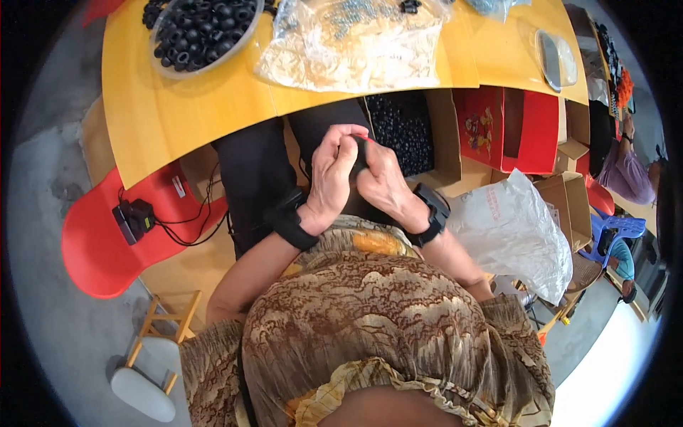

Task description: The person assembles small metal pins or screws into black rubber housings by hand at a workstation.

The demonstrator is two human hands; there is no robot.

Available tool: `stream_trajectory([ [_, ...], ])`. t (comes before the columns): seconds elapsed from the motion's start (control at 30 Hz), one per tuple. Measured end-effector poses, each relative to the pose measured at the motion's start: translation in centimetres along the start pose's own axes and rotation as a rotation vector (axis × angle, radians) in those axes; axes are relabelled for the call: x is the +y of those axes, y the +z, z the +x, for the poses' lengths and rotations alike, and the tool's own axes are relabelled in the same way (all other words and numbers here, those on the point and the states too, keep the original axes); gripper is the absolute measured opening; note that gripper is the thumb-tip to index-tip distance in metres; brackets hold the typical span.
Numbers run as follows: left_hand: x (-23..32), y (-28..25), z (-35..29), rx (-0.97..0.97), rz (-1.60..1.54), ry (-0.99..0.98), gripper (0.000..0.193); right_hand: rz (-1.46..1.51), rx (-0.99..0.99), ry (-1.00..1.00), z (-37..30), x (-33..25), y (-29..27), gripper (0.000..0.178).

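Observation:
Both my hands meet in front of my lap, just short of the table edge. Between them is a small black piece (360, 155) with a bit of red at its top; fingers cover most of it, so its kind does not show. My left hand (333, 167) grips it from the left, thumb pressed against it and fingers curled over the top. From the other side my right hand (383, 178) closes on it with bent fingers. A clear round tub (158, 62) of black ring-like parts stands on the table at the far left.
A clear plastic bag (348, 60) with small metallic-looking pieces lies on the yellow table (171, 117). Beneath the table's edge, a cardboard box (445, 135) holds small dark parts. Red boxes (482, 121) and a white plastic bag (509, 228) are at right, a red chair (96, 242) with a cabled device at left.

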State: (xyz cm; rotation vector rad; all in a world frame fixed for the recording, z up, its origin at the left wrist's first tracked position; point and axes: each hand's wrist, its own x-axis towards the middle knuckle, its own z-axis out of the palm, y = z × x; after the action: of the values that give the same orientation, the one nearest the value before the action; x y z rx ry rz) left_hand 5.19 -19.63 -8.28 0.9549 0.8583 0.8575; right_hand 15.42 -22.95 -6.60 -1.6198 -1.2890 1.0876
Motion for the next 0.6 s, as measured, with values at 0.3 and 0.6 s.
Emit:
stream_trajectory([
  [0.3,7.9,-2.8,0.7,0.090,0.257,0.254,0.014,-0.141,0.248,0.308,-2.1,7.1,-9.7,0.047],
  [0.6,15.7,-8.8,7.4,0.349,1.376,0.830,0.020,-0.188,0.418,0.083,1.3,-0.2,-9.6,0.035],
])
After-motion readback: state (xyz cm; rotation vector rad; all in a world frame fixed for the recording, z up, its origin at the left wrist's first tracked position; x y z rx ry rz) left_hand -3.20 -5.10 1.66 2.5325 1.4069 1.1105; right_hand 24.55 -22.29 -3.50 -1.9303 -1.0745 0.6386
